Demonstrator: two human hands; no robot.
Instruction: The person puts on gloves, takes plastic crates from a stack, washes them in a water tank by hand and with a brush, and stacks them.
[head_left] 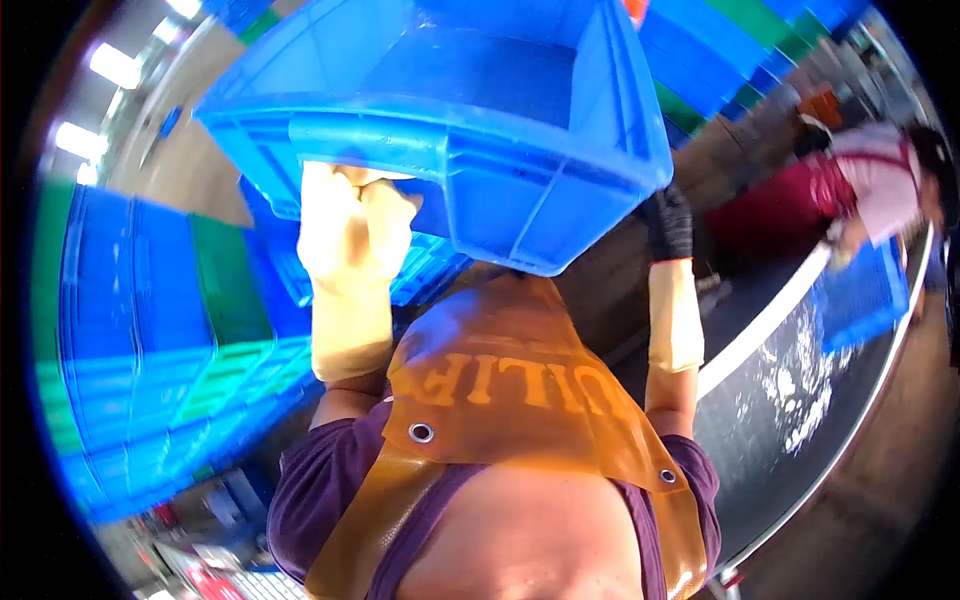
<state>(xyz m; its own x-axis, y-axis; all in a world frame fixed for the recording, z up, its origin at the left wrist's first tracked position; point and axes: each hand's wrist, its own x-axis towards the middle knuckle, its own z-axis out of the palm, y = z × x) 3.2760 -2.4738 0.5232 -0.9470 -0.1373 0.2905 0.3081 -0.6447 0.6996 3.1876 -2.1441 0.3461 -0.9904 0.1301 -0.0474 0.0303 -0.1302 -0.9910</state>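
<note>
A large blue plastic crate (540, 190) is held up in front of the chest, and the part of its inside that shows holds nothing. My left hand (358, 225), in a pale glove, has its fingers hooked into the opening in the crate's near wall. My right hand (668, 222), in a dark glove over a pale sleeve, is at the crate's right corner, its fingertips partly hidden behind the wall. Just below the crate is an orange apron (510, 380). Another blue crate (425, 270) shows under the raised one.
Stacks of blue and green crates (165, 290) stand at the left, more (710, 60) at the upper right. At the right, a co-worker in a dark red apron (780, 210) is beside a dark belt or trough (740, 430) with a metal rim and a blue crate (865, 295).
</note>
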